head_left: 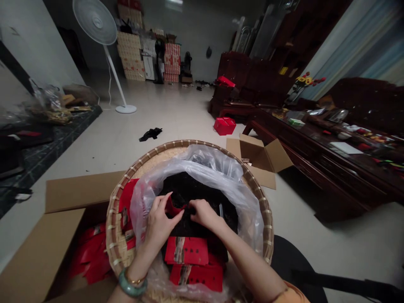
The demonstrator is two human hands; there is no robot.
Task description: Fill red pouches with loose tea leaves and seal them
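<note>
A round woven bamboo basket sits in my lap, lined with a clear plastic bag that holds a dark mass of black material. My left hand pinches a small red packet above that mass. Just beside it, my right hand rests with curled fingers against the packet's right end. Whether those fingers grip it is hidden. Below my hands lie flat red packets with a printed picture. More red packets fill an open cardboard box at the left.
A small open cardboard box and a red box stand on the tiled floor ahead. A dark wooden low table crowded with small items runs along the right. A standing fan and stacked cartons stand farther back.
</note>
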